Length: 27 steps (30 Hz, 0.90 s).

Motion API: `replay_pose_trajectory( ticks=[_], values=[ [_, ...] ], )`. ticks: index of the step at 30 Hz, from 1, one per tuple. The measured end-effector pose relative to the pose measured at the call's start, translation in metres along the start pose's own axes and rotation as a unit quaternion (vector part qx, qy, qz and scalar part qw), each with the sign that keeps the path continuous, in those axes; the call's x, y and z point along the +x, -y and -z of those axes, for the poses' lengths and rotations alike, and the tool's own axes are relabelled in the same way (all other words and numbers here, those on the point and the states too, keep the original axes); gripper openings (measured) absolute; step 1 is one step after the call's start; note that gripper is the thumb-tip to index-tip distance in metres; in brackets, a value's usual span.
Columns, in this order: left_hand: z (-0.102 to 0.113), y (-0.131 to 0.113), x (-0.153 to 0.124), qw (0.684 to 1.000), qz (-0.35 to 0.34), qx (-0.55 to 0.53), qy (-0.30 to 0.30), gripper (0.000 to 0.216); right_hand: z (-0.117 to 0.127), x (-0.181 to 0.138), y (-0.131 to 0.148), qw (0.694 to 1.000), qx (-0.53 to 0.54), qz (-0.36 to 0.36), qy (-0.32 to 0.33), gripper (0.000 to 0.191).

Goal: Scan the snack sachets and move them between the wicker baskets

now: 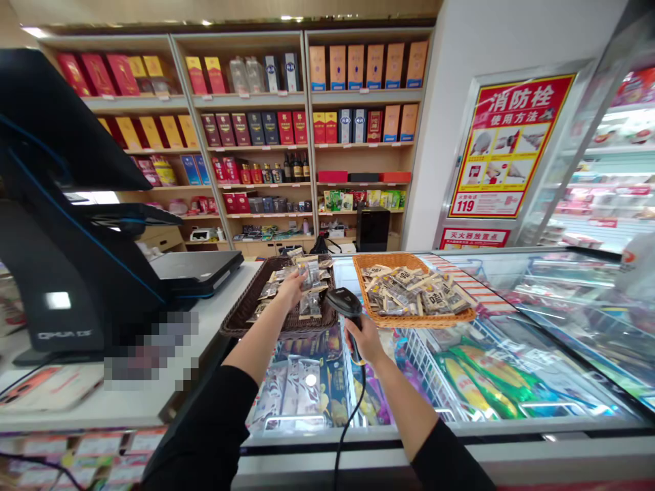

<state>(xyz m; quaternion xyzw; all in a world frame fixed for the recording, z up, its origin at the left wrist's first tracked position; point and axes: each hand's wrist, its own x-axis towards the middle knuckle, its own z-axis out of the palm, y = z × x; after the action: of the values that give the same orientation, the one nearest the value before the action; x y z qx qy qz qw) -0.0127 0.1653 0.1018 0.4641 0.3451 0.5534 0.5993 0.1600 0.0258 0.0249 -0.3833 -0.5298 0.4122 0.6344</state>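
Note:
My right hand [366,339] is wrapped round the handle of a black barcode scanner [344,300], its head tilted toward the left. A cable hangs from the handle's base. My left hand [291,289] reaches over a dark brown wicker basket [236,315], with its fingers closed on a small clear-and-beige packet [309,270]. Several similar packets lie loosely spread in that basket. To the right, an orange-tan wicker basket [381,319] holds a heap of packets [409,288] of the same look. Both baskets rest on the glass top of a chest freezer.
A black checkout terminal [66,273] stands on the white counter [148,382] at left. Below the glass, the freezer [563,431] holds bagged goods in white wire baskets. Shelves [240,102] with boxed bottles line the back wall. A red fire-hydrant sign [512,146] hangs at right.

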Motion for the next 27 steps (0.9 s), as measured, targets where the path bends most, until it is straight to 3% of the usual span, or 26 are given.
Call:
replay_pose_trajectory(
  ticks=[7,11,20,24,27],
  values=[
    [-0.004,0.022,-0.004,0.995,-0.002,0.094,-0.042,0.044,-0.006,-0.006,0.005,0.999,-0.033,0.009,-0.012,0.031],
    [-0.002,0.02,-0.008,0.994,0.004,0.087,-0.058,0.043,-0.01,-0.01,0.009,0.995,-0.093,0.026,0.004,0.026],
    [0.0,0.021,-0.009,0.995,0.012,0.068,-0.077,0.041,-0.015,-0.01,0.004,0.998,-0.053,0.014,-0.022,0.032],
    [0.0,0.019,-0.008,0.99,-0.043,0.118,-0.07,0.039,-0.005,-0.008,0.004,0.999,-0.024,0.016,-0.031,0.034],
    [-0.018,0.016,-0.007,0.979,-0.125,0.159,-0.021,0.036,0.022,-0.006,0.006,0.994,0.027,0.029,-0.101,0.036]
  ],
)
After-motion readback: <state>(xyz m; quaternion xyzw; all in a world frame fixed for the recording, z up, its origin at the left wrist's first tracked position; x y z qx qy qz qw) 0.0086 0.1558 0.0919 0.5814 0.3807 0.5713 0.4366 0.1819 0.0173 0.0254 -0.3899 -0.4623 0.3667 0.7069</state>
